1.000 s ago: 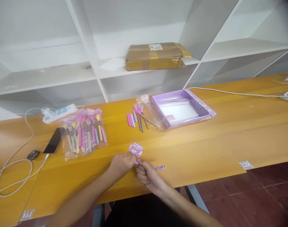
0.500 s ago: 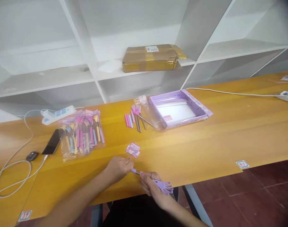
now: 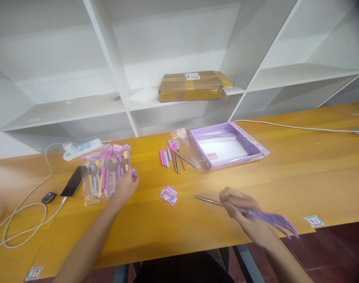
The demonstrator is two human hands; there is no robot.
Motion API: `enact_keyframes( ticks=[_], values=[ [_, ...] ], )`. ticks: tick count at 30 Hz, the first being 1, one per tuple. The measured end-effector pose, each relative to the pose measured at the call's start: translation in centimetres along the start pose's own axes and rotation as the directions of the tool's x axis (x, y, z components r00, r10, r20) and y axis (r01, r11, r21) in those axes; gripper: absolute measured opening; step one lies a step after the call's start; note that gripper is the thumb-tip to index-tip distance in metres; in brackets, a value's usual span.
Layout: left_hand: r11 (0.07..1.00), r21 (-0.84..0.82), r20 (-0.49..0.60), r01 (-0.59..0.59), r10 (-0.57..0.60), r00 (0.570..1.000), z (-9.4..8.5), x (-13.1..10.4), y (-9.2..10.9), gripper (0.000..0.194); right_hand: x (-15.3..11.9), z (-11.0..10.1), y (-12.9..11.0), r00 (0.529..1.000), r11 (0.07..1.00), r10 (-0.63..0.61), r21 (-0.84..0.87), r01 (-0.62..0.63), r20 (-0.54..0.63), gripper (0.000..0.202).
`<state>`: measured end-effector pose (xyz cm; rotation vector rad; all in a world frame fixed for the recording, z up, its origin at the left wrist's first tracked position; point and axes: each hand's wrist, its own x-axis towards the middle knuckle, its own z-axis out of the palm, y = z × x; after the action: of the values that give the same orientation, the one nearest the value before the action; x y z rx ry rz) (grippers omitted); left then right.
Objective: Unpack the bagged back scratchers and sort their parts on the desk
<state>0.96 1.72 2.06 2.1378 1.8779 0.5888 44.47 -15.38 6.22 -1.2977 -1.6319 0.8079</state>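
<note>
The two hands had just come well apart, and the purple scratcher was now in two bits. The left hand (image 3: 125, 188) had its fingers curled around the little purple handle (image 3: 134, 172), beside the clear bags of scratchers (image 3: 105, 171). The right hand (image 3: 241, 205) was closed around the silver stick (image 3: 209, 201), with its purple claw (image 3: 273, 221) poking out past the wrist. So the stick's end was bare, over the front of the table (image 3: 167, 232). Small cards (image 3: 169, 195) lay between the hands. Behind them were loose handles (image 3: 162, 158), more sticks (image 3: 176, 163) and an open purple box (image 3: 250, 138). A taped brown box (image 3: 189, 88) sat on the white shelf (image 3: 285, 74) at the back
</note>
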Motion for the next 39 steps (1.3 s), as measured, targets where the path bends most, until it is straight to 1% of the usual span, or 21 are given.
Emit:
enact_keyframes(
  ticks=[1, 2, 3, 5, 7, 8, 11, 13, 14, 16, 19, 21, 24, 26, 28, 30, 32, 33, 35, 37, 39],
  values=[
    [0.997, -0.072, -0.03, 0.012, -0.014, 0.999, 1.0, 1.3, 1.3, 0.01, 2.1, 0.3, -0.5, 0.999, 0.998, -0.042, -0.037, 0.041, -0.022, 0.042],
    [0.99, -0.136, -0.056, 0.03, -0.038, 0.998, 2.1, 2.6, 2.5, 0.021, 4.2, 0.9, -0.7, 0.997, 0.996, -0.059, -0.065, 0.056, -0.042, 0.035],
    [0.979, -0.198, -0.083, 0.051, -0.069, 0.994, 3.2, 3.9, 3.5, 0.03, 6.4, 1.7, -0.6, 0.998, 0.996, -0.047, -0.075, 0.043, -0.049, 0.03],
    [0.97, -0.237, -0.112, 0.05, -0.079, 0.991, 5.4, 6.0, 4.9, 0.04, 10.7, 3.5, 0.5, 0.998, 0.992, -0.024, -0.121, 0.016, -0.063, 0.03],
    [0.964, -0.262, -0.131, 0.038, -0.075, 0.989, 7.2, 7.0, 5.8, 0.041, 14.6, 5.4, 2.0, 0.994, 0.964, -0.006, -0.267, -0.023, -0.11, 0.034],
    [0.962, -0.272, -0.138, 0.027, -0.067, 0.988, 7.9, 7.1, 6.1, 0.038, 16.3, 6.2, 2.8, 0.992, 0.938, 0.028, -0.339, -0.069, -0.124, 0.032],
    [0.954, -0.297, -0.156, -0.027, -0.021, 0.987, 9.6, 6.2, 6.7, 0.028, 20.2, 8.3, 4.8, 0.991, 0.899, 0.078, -0.421, -0.119, -0.112, 0.015],
    [0.949, -0.309, -0.155, -0.068, 0.02, 0.988, 10.1, 5.1, 6.7, 0.026, 21.6, 9.5, 5.8, 0.99, 0.873, 0.108, -0.468, -0.138, -0.089, 0.002],
    [0.945, -0.316, -0.147, -0.082, 0.037, 0.989, 10.2, 4.6, 6.6, 0.025, 22.0, 10.0, 6.3, 0.989, 0.854, 0.128, -0.499, -0.15, -0.078, 0.003],
    [0.937, -0.337, -0.113, -0.096, 0.061, 0.992, 10.1, 3.6, 6.0, 0.024, 22.2, 11.0, 7.1, 0.985, 0.812, 0.162, -0.56, -0.164, -0.054, 0.008],
    [0.919, -0.382, -0.036, -0.1, 0.093, 0.995, 9.1, 2.5, 4.8, 0.023, 21.7, 12.0, 7.7, 0.986, 0.76, 0.167, -0.634, -0.142, -0.02, 0.011],
    [0.907, -0.409, 0.013, -0.106, 0.122, 0.992, 7.9, 2.0, 4.0, 0.023, 21.1, 12.2, 7.7, 0.99, 0.736, 0.144, -0.667, -0.11, -0.004, 0.015],
    [0.9, -0.417, 0.041, -0.124, 0.155, 0.987, 5.1, 1.7, 3.0, 0.022, 19.9, 11.8, 7.3, 0.993, 0.71, 0.119, -0.699, -0.083, 0.003, 0.02],
    [0.907, -0.402, 0.026, -0.127, 0.15, 0.988, 2.8, 1.8, 2.0, 0.02, 18.7, 11.3, 7.0, 0.994, 0.698, 0.111, -0.711, -0.079, -0.001, 0.021],
    [0.933, -0.342, -0.023, -0.112, 0.111, 0.994, 0.5, 2.1, 0.5, 0.02, 17.0, 10.8, 7.0, 0.997, 0.694, 0.081, -0.718, -0.058, -0.002, 0.02],
    [0.981, -0.183, -0.12, -0.071, 0.049, 0.992, -1.5, 2.7, -1.3, 0.02, 15.1, 10.3, 7.2, 0.999, 0.704, 0.031, -0.71, -0.016, 0.009, 0.017],
    [1.0, -0.012, -0.19, -0.013, 0.011, 0.982, -2.8, 3.5, -3.1, 0.018, 13.2, 10.0, 7.6, 0.999, 0.737, -0.023, -0.675, 0.039, 0.033, 0.014],
    [0.998, 0.06, -0.189, 0.005, 0.007, 0.982, -3.0, 3.9, -3.8, 0.018, 12.5, 9.8, 7.8, 0.998, 0.758, -0.045, -0.649, 0.065, 0.048, 0.015],
    [0.981, 0.195, -0.145, 0.02, 0.009, 0.989, -2.9, 4.5, -4.4, 0.022, 11.3, 9.6, 8.1, 0.994, 0.797, -0.082, -0.594, 0.107, 0.068, 0.017],
    [0.943, 0.329, -0.119, 0.044, -0.005, 0.993, -2.1, 4.8, -4.0, 0.036, 10.8, 9.4, 8.3, 0.992, 0.831, -0.105, -0.542, 0.126, 0.071, 0.02],
    [0.898, 0.434, -0.136, 0.079, -0.021, 0.99, -1.0, 4.8, -2.9, 0.054, 10.6, 9.3, 8.5, 0.99, 0.862, -0.119, -0.487, 0.141, 0.076, 0.023]
  ],
)
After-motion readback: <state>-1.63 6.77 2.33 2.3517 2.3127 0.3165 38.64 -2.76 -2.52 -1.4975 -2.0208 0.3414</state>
